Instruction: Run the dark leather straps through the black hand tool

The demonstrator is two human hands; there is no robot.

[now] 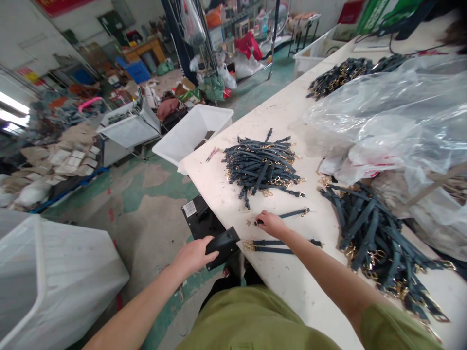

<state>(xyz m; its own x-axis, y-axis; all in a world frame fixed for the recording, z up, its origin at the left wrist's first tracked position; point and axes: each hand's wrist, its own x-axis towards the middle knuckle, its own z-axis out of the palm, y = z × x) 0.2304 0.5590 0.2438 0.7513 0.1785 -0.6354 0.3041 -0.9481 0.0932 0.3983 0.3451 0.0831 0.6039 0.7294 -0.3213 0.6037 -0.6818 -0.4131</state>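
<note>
My left hand (195, 253) is closed around a black oblong object (223, 241) at the table's near left edge; its exact kind does not show. My right hand (270, 224) is closed on one end of a dark blue-grey strap (294, 213) lying on the white table, its gold metal hardware at the far right end. Just below lie two more straps (274, 246) side by side, with gold clasps at their left ends. Beyond my right hand is a heaped pile of similar straps (260, 163). Another heap of straps (372, 228) lies to the right.
A black panel with a white label (189, 209) sits below the table edge. White plastic bins (189, 129) stand on the floor to the left. Clear plastic sheeting (386, 112) covers the right of the table (233, 180). More straps (343, 73) lie at the back.
</note>
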